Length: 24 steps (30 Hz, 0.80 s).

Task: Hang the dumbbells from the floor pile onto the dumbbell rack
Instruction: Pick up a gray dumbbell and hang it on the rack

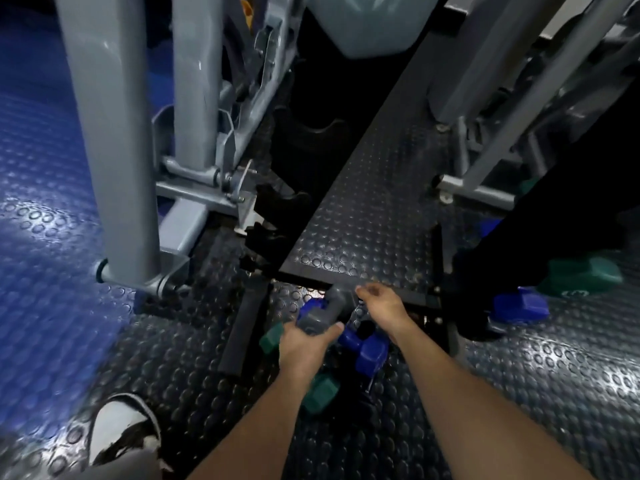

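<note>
A pile of small dumbbells lies on the studded black floor in front of me. My left hand grips a grey dumbbell by its handle, lifted slightly over the pile. Under it sit a blue dumbbell and a green dumbbell. My right hand hovers just right of the grey dumbbell's far end with fingers loosely curled, holding nothing. More dumbbells lie at the right: a blue one and a green one. The rack is not clearly identifiable.
Grey machine posts and their base stand at the left. A raised studded black platform runs away ahead. Another grey frame stands at the right. My white shoe is at the bottom left. Blue flooring lies far left.
</note>
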{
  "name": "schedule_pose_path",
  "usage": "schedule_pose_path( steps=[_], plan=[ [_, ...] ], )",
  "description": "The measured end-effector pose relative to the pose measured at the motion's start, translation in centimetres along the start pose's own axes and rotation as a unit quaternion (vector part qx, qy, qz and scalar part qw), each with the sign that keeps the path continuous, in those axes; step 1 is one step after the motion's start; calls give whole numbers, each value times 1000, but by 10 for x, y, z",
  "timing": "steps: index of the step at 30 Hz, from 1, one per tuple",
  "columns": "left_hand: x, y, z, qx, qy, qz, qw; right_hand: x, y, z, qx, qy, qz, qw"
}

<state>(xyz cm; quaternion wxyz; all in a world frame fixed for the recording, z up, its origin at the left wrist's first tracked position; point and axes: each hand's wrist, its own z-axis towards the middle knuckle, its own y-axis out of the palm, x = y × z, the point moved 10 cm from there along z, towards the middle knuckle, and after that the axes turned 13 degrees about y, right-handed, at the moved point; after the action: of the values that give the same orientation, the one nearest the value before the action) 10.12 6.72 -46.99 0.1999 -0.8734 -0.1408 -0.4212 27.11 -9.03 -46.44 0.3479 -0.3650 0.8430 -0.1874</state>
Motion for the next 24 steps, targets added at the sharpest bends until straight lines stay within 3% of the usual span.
schedule_pose_path(
  steps=[5, 16, 21, 24],
  plan=[
    [-20, 11, 25, 49, -20, 25, 998, 19, 33, 58, -8, 25, -23, 999],
    [-28, 18, 45, 36, -26, -3, 999, 4, 53, 88, 19, -10, -87, 996],
    [-31, 10, 46, -3, -58, -61, 996, 2, 37, 72, 57, -23, -89, 994],
    [-7, 0, 31, -51, -36, -98, 993, -4, 16, 50, 64, -38, -51, 996]
  ],
)
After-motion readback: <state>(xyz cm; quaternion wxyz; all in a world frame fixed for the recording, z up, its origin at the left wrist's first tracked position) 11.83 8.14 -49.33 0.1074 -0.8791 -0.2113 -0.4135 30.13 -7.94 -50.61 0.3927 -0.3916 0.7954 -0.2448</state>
